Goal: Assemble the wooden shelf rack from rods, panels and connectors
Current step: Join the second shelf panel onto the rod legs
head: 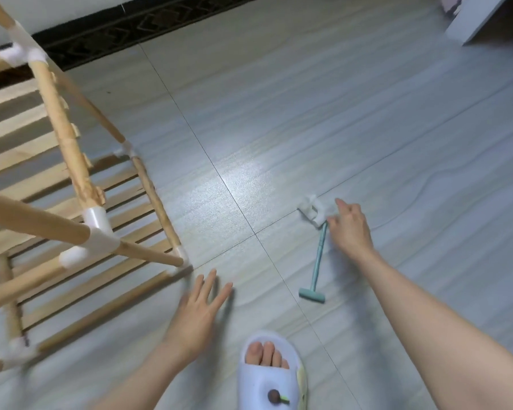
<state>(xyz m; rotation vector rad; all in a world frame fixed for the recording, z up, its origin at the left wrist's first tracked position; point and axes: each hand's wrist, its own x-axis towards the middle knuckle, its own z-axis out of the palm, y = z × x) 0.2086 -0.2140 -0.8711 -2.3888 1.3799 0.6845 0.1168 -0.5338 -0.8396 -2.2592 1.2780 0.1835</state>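
Right hand [350, 229]: we see fingers curled onto the white connectors [313, 209] on the floor [279, 113]; grip blurred, cannot confirm | Left hand [200, 309]: fingers spread straight, holding nothing, just beside the shelf rack [71, 184] corner | Teal mallet [316, 273]: handle tip touching the connectors, right of the rack.

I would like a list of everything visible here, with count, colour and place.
rack: one, pale wood with white joints, left, partly built.
connectors: small white cluster, count unclear, on the floor at the right fingertips.
mallet: one, teal, floor, right of centre.
floor: grey tiles.
rug: dark edge, top.
slipper: one, pale blue, bottom centre, on a foot.
left hand: fingers spread, near the rack.
right hand: reaching at the connectors; grip unclear.
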